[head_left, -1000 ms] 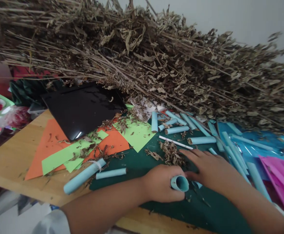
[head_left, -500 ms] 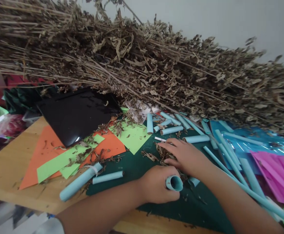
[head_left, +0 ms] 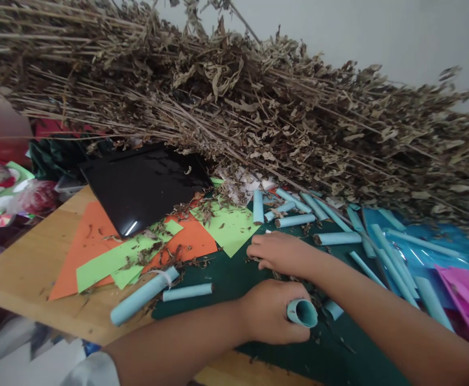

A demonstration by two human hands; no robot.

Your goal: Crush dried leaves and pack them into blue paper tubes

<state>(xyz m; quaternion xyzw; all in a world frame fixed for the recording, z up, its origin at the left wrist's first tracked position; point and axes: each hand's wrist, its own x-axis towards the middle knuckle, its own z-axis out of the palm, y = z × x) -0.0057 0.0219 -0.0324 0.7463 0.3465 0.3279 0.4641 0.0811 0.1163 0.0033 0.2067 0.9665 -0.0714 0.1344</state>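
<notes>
My left hand point(head_left: 272, 313) is wrapped round a light blue paper tube point(head_left: 304, 313), its open end turned up toward me. Just beyond it, my right hand point(head_left: 276, 252) is low over the dark green sheet point(head_left: 234, 279), fingers bent together on crumbled dried leaves point(head_left: 275, 274). What lies under its palm is hidden. A short blue tube point(head_left: 334, 309) sits partly behind the left hand's tube. To the left are a thin blue roll point(head_left: 188, 291) and a thicker blue tube point(head_left: 143, 296) with a pale band round it.
A big bundle of dried leafy stalks point(head_left: 234, 102) spans the back. Several blue rolls point(head_left: 336, 238) lie at the right by blue film point(head_left: 427, 246) and pink paper point(head_left: 465, 300). A black glossy panel point(head_left: 146, 182) rests on orange paper point(head_left: 93, 225) at the left.
My right hand has shifted left and its fingers have drawn together over the dried leaves, covering most of a small white stick. My left hand still holds the tube. The view has turned slightly left.
</notes>
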